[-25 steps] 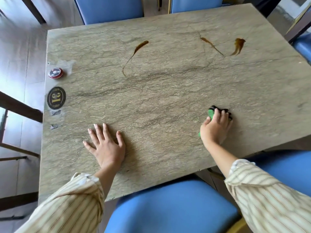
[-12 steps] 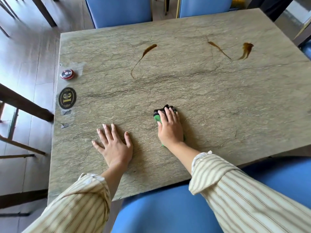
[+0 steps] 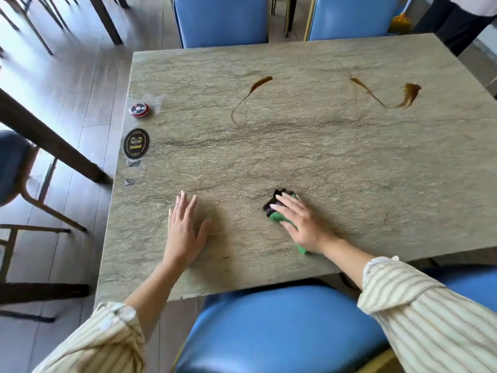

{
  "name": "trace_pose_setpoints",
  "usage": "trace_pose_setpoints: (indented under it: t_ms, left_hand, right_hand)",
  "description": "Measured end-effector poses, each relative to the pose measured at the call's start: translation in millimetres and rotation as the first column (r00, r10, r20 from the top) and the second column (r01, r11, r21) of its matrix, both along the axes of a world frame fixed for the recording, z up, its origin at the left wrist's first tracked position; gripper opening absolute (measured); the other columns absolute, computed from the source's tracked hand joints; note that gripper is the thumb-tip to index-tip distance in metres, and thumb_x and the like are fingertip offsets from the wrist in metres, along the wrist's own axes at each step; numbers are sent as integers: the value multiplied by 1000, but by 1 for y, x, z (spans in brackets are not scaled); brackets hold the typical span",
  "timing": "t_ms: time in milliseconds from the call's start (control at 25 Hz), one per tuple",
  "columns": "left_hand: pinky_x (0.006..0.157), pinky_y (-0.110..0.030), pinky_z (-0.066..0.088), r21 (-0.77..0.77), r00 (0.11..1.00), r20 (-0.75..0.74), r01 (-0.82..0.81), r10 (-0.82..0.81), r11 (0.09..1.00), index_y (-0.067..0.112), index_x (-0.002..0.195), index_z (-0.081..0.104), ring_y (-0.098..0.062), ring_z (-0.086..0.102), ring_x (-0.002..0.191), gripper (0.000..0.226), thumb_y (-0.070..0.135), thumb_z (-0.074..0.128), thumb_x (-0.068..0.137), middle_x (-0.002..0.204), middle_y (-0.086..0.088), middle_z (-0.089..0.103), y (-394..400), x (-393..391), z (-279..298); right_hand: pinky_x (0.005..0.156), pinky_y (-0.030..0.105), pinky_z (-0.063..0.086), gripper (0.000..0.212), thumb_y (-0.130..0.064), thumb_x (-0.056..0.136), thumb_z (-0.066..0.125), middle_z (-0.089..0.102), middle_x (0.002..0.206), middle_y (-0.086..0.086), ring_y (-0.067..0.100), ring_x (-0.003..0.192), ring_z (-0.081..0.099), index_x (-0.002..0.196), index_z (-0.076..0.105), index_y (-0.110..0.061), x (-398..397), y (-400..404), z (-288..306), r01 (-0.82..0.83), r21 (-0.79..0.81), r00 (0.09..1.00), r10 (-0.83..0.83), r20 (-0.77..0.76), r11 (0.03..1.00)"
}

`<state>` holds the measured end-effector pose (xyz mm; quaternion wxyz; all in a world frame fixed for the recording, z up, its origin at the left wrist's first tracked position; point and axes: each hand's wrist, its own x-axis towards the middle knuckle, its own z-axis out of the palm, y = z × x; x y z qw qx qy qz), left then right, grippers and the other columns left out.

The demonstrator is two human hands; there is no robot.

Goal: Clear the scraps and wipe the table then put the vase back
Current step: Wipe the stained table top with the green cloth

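Your right hand (image 3: 304,224) presses the green-and-black cloth (image 3: 278,208) flat-fingered onto the table (image 3: 349,162), well short of the brown stains (image 3: 252,91); your left hand (image 3: 185,232), beside the cloth, rests flat, holding nothing.

I take this for a restaurant dining room. My stone-patterned tabletop (image 3: 309,157) carries an oval black plaque with the gold number 31 (image 3: 136,143) and a round red call button (image 3: 139,110) at its edge. Matching blue padded chairs (image 3: 220,20) ring it, and dark legs of other tables (image 3: 51,141) stand on the wood-plank floor (image 3: 80,84).
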<state>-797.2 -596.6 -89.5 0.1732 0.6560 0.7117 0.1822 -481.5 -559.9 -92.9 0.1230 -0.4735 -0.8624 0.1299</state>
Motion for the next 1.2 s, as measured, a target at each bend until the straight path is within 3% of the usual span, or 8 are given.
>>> trace_pose_setpoints:
  t_ms: [120, 360, 440, 600, 760, 920, 1040, 1200]
  left_hand:
    - [118, -47, 12, 65, 994, -100, 43, -37, 997, 18, 139, 44, -22, 15, 146, 54, 46, 38, 94, 155, -7, 27, -48, -44, -4]
    - [116, -49, 17, 126, 991, -134, 7, 10, 992, 14, 134, 50, -22, 21, 145, 45, 35, 39, 95, 149, -7, 39, -75, -58, -8]
    - [116, -50, 18, 138, 992, -126, 8, 9, 990, 14, 133, 51, -23, 22, 144, 44, 33, 38, 95, 149, -8, 39, -76, -59, -9]
    - [115, -50, 20, 155, 996, -90, -2, 16, 988, 12, 131, 53, -24, 25, 143, 42, 28, 34, 96, 147, -9, 42, -76, -58, -8]
    - [116, -48, 20, 159, 999, -42, -19, 26, 987, 9, 129, 53, -22, 28, 142, 42, 23, 31, 97, 145, -10, 44, -77, -60, -8]
    - [116, -46, 20, 165, 998, -60, -18, 28, 986, 10, 128, 53, -22, 29, 141, 40, 24, 34, 96, 145, -9, 44, -77, -59, -9]
    - [117, -47, 18, 159, 997, -72, -11, 23, 987, 10, 129, 52, -23, 27, 142, 40, 27, 36, 96, 145, -8, 43, -76, -59, -9]
    - [116, -48, 18, 148, 996, -94, 5, 9, 989, 10, 129, 52, -25, 26, 142, 42, 29, 34, 97, 145, -10, 42, -77, -59, -9]
  right_hand:
    - [117, 41, 18, 47, -32, 93, 38, 46, 143, 15, 32, 135, 39, 132, 53, -11, 61, 6, -7, 411, 44, 908, -405, -102, 911]
    - [112, 53, 23, 48, -26, 88, 39, 49, 136, 25, 41, 129, 41, 128, 53, -5, 30, 0, -11, 781, 99, 622, -782, -44, 616]
    - [114, 51, 22, 46, -26, 90, 39, 48, 138, 23, 38, 131, 40, 130, 52, -7, -24, -11, -6, 666, 100, 744, -668, -18, 739]
    - [118, 48, 17, 48, -30, 92, 37, 42, 146, 16, 31, 139, 33, 136, 48, -13, -133, -45, 0, 174, 48, 984, -176, 26, 983]
    - [117, 48, 20, 47, -30, 91, 42, 43, 146, 14, 29, 139, 33, 135, 50, -15, -200, -72, 0, -212, 24, 977, 211, 39, 977]
    - [119, 44, 15, 46, -25, 91, 48, 38, 149, 10, 24, 143, 27, 137, 47, -16, -146, -54, 0, -475, 35, 878, 472, 75, 879]
    - [120, 39, 12, 45, -26, 94, 45, 36, 151, 6, 20, 144, 24, 138, 45, -18, -73, -39, 7, -371, 9, 926, 369, 82, 929]
    - [120, 41, 12, 45, -26, 95, 37, 41, 148, 10, 23, 142, 28, 138, 45, -17, -13, -25, 4, 90, 10, 994, -90, 62, 996]
